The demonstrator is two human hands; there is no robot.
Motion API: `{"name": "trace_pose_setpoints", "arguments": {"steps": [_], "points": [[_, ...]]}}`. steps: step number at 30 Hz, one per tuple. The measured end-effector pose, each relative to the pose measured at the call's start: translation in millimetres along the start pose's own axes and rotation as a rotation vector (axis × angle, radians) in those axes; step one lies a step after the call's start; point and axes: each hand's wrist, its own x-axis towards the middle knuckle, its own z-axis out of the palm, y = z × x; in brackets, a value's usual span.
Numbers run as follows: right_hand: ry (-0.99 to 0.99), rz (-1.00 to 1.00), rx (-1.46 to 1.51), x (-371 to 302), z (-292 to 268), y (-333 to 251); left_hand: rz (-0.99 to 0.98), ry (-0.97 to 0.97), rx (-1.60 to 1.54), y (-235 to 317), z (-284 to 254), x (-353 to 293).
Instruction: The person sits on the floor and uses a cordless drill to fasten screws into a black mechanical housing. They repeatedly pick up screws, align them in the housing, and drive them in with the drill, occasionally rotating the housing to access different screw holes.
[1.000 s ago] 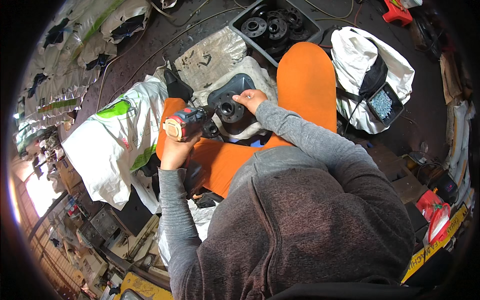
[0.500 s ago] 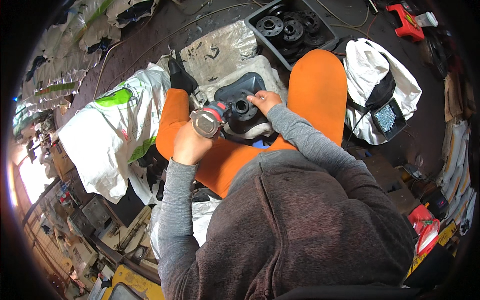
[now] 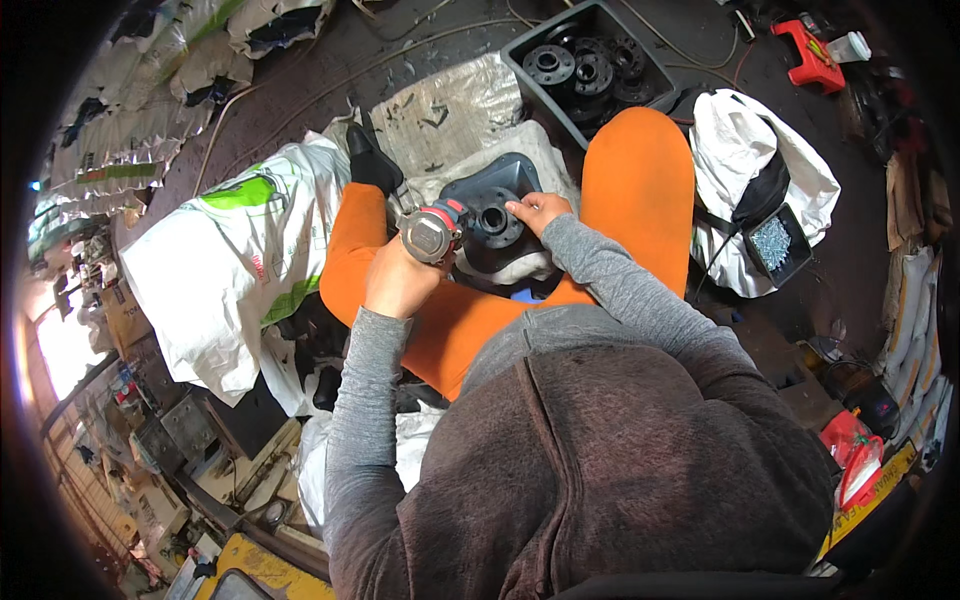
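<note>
My left hand point(image 3: 401, 282) is closed around a power driver point(image 3: 428, 235) with a round grey back end and a red collar. The driver's front end reaches the left side of a black round flange point(image 3: 494, 218) with a raised central hub and holes around it. On the flange's right rim the fingers of my right hand point(image 3: 542, 212) are pinched. Beneath the flange lies a dark, rounded square plate or tray point(image 3: 512, 172), resting on a pale cloth point(image 3: 545, 158) between my knees. The driver's tip is too small to make out.
Beyond my right knee stands a grey crate point(image 3: 541, 98) of black flanges point(image 3: 549, 65). A black box point(image 3: 800, 268) of small screws point(image 3: 770, 244) sits by a white sack point(image 3: 727, 135). Another white sack point(image 3: 190, 300) lies left. Cables cross the floor, near a red tool point(image 3: 805, 58).
The whole view has shifted slightly. Both hands keep their hold, with the driver still at the flange's left side and my right fingers on its rim.
</note>
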Motion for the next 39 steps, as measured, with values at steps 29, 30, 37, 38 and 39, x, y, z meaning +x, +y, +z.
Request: {"name": "trace_pose_setpoints", "arguments": {"steps": [29, 30, 37, 38, 39], "points": [[-0.666, 0.246, 1.509, -72, -46, -44, 0.169, 0.074, -0.490, 40, -23, -98], [-0.661, 0.263, 1.517, -74, -46, -45, 0.217, 0.082, -0.447, 38, -21, -97], [-0.655, 0.319, 1.537, -79, -39, -50, 0.259, 0.104, -0.367, 29, -16, -97], [-0.649, 0.332, 1.548, -79, -37, -50, 0.244, 0.104, -0.378, 30, -15, -96], [-0.643, 0.345, 1.560, -79, -36, -49, 0.287, 0.108, -0.313, 29, -15, -95]]}}
